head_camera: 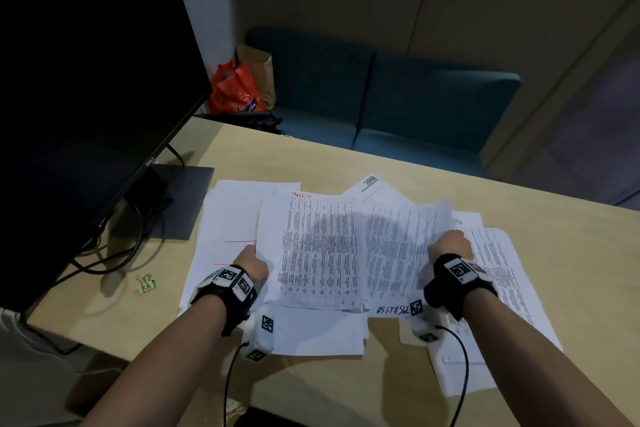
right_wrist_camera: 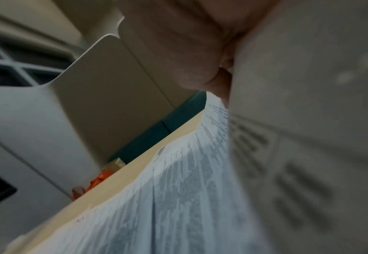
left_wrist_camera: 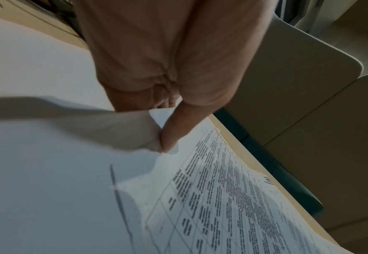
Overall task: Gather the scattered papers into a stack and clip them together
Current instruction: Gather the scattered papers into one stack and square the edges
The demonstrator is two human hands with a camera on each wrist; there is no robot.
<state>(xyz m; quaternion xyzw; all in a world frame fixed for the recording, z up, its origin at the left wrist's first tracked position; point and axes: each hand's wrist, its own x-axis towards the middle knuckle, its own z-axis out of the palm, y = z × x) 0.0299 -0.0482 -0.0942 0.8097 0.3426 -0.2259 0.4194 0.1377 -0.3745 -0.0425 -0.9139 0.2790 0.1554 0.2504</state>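
Left hand [head_camera: 252,263]: thumb and fingers [left_wrist_camera: 174,130] pinch a sheet's left edge, lifting it to slide it inward.
Right hand [head_camera: 449,253]: clamped on a raised printed sheet (fingers mostly hidden).
Papers [head_camera: 318,253]: overlapping loosely mid-table [head_camera: 571,253], not yet squared.
Clip [head_camera: 147,283]: green, lying left of the papers, unused until the stack forms.

Head camera looks down from above onto the counter [head_camera: 398,163] and both forearms. Each wrist camera peers along its hand, right up close (the right one blurred); all three share the papers [head_camera: 322,250].
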